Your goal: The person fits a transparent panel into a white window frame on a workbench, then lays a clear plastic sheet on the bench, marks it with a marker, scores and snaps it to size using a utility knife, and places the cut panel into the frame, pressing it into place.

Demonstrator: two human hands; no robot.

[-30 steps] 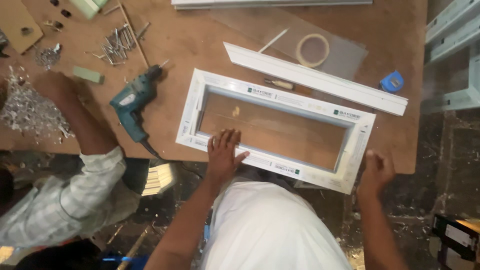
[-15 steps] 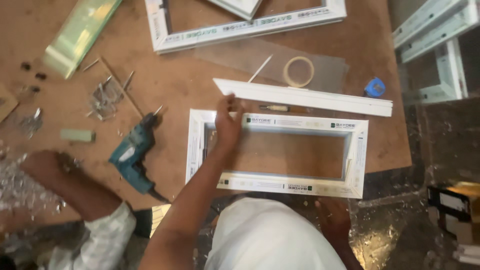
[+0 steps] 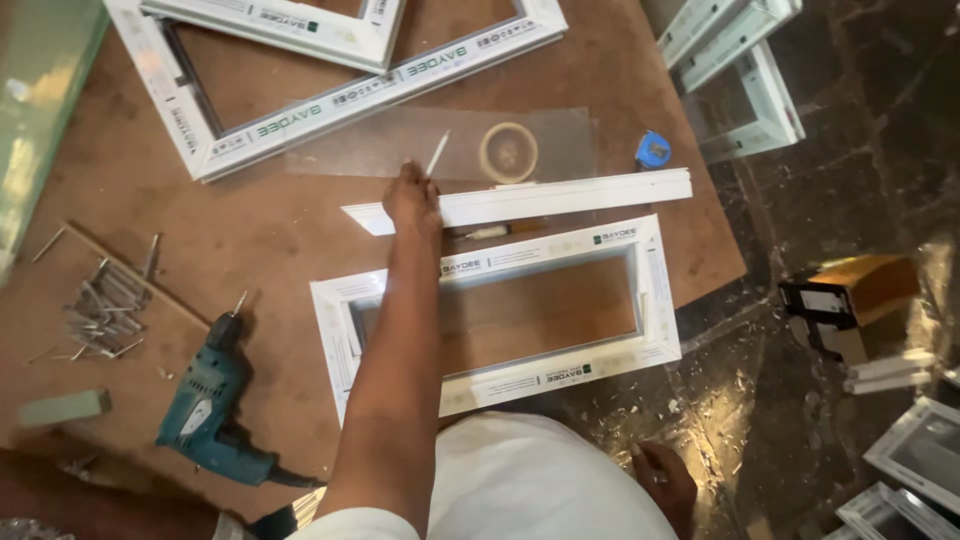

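**A:** What are you working on there?

**B:** A brown board surface [image 3: 250, 230] over a dark floor scattered with pale chips. My left arm stretches far across it, and my left hand [image 3: 413, 196] is at the near end of a thin white stick [image 3: 437, 154], fingers drawn together around that end. Whether they truly pinch it or only touch it, I cannot tell.

**A:** What does the stick look like?

**B:** Slim, straight and pale, like a pencil or marker. It lies on a clear plastic sheet [image 3: 340, 145] at the far side of the surface, just left of a roll of tape [image 3: 508, 152].

**A:** Which way does it run?

**B:** Its long axis runs near to far with a slight lean: the near end is at my fingers, the far end tips a little to the right.

**A:** And around it?

**B:** Just near my hand, a long white strip [image 3: 560, 195] lies left to right. Nearer still is a small white rectangular frame [image 3: 560, 372], and my forearm crosses its left part. A larger white frame [image 3: 330, 100] lies at the far left, its end on the plastic sheet. A blue tape measure [image 3: 652, 150] sits near the right end of the strip.

**A:** Your other hand?

**B:** My right hand [image 3: 662, 480] hangs low at the near right, off the surface, fingers loosely curled and holding nothing that I can see. A teal drill [image 3: 205, 400] lies at the near left, with a heap of screws [image 3: 100, 310] beyond it.
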